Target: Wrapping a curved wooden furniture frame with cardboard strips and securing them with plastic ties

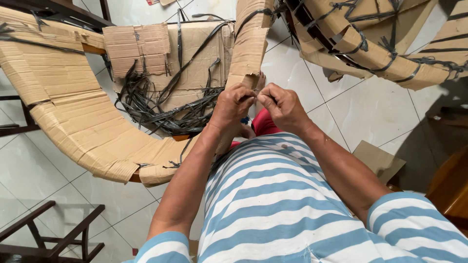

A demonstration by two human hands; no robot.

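Cardboard wrapping dominates the scene: at far left a curved furniture part sheathed in corrugated cardboard (73, 112) sweeps from the upper left down toward the centre, its covering complete along the visible run and bound in places with dark plastic strapping. Behind it stands a cardboard box (195, 53), with a loose tangle of black strapping strips (161, 107) heaped against its front; this stock appears unused. Just right of the box, an upright cardboard-wrapped piece (251, 39) drops to a torn lower end directly above the hands. The left hand (233, 106) and right hand (282, 108) meet at centre, fingertips pressed together and pinching a short, thin dark strip (255, 92) between them; the strip is largely hidden by the fingers, so its full length cannot be confirmed. What shows lies roughly level, long axis running left to right from one hand to the other. At upper right, another wrapped frame (380, 44) is already lashed with knotted strapping at several points. Judgement: wrapping and tying appear well advanced on the surrounding pieces, while the tie in hand is not yet attached to anything visible.
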